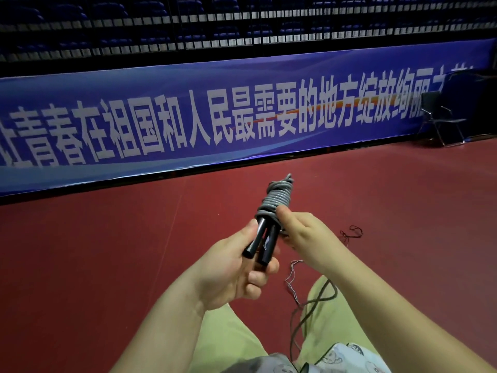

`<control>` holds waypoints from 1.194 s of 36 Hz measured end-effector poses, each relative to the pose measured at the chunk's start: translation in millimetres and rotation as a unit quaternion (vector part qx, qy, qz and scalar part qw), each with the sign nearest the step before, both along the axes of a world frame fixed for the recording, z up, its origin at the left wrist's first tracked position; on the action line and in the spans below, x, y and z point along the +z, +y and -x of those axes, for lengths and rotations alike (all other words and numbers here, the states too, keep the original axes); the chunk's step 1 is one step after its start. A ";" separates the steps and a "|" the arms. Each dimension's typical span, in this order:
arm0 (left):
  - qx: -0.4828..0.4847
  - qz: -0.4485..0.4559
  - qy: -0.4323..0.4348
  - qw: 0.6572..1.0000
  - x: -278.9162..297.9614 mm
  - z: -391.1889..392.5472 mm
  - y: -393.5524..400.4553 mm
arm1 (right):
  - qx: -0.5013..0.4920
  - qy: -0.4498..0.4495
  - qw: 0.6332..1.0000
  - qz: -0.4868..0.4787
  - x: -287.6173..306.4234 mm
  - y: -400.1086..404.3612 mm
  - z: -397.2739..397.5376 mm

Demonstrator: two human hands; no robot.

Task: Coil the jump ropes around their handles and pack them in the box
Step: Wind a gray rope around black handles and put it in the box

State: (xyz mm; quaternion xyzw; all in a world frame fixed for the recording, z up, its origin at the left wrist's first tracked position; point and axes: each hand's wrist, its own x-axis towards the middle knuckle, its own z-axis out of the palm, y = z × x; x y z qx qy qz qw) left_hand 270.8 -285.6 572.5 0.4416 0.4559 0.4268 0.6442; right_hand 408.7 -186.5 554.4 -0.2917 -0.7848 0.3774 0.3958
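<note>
A jump rope is held in front of me above the red floor. Its two black handles (262,242) lie side by side, and the grey rope (274,199) is wound in tight turns around their upper part. My left hand (236,273) grips the lower ends of the handles. My right hand (304,232) pinches the rope at the bottom of the coil, thumb on top. A loose dark rope end (314,302) trails down over my right knee. No box is in view.
A red sports floor (107,265) stretches all around. A long blue banner (215,122) with white characters runs along the back. A black folding chair (441,119) stands at the far right. Loose thin threads (351,232) lie on the floor to the right.
</note>
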 end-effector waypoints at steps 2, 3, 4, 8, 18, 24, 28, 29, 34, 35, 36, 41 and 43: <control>0.029 -0.013 0.042 0.999 -3.2 2.2 1.7 | 0.007 -0.005 1.000 0.012 -0.6 -1.5 2.7; 0.042 -0.021 0.069 0.996 -4.1 3.0 2.1 | 0.009 -0.006 1.000 0.021 -0.3 -2.9 3.4; 0.054 -0.029 0.095 0.994 -5.1 3.6 2.1 | 0.007 -0.010 1.000 0.028 0.4 -4.8 3.5; 0.070 -0.046 0.133 0.988 -6.3 2.1 -0.9 | -0.003 -0.037 0.999 0.020 4.2 -12.4 0.4; 0.110 -0.116 0.244 0.957 -10.8 -8.4 3.4 | -0.021 -0.031 0.999 -0.011 2.6 -7.8 4.8; 0.152 -0.106 0.231 0.955 -15.2 -7.7 7.8 | 0.041 -0.040 0.997 0.058 2.2 -1.7 -4.3; 0.167 -0.105 0.238 0.951 -15.0 -7.2 9.5 | 0.045 -0.054 0.995 0.065 3.6 -0.3 -10.2; 0.169 -0.110 0.247 0.948 -14.8 -6.0 10.0 | 0.041 -0.061 0.995 0.071 4.2 -0.5 -10.9; 0.187 -0.131 0.254 0.940 -18.9 -2.0 11.2 | 0.013 -0.092 0.993 0.069 8.8 -4.4 -5.9; 0.196 -0.132 0.248 0.939 -20.3 -1.7 11.4 | 0.005 -0.096 0.994 0.059 9.1 -5.1 -3.5; 0.205 -0.133 0.241 0.939 -21.6 -1.3 11.8 | -0.003 -0.097 0.994 0.048 9.9 -6.7 -1.4; 0.231 -0.147 0.224 0.936 -24.1 0.8 12.5 | -0.041 -0.084 0.995 0.017 9.6 -11.6 8.5; 0.241 -0.153 0.216 0.934 -23.2 -0.5 11.8 | -0.037 -0.078 0.996 0.021 10.1 -13.0 10.2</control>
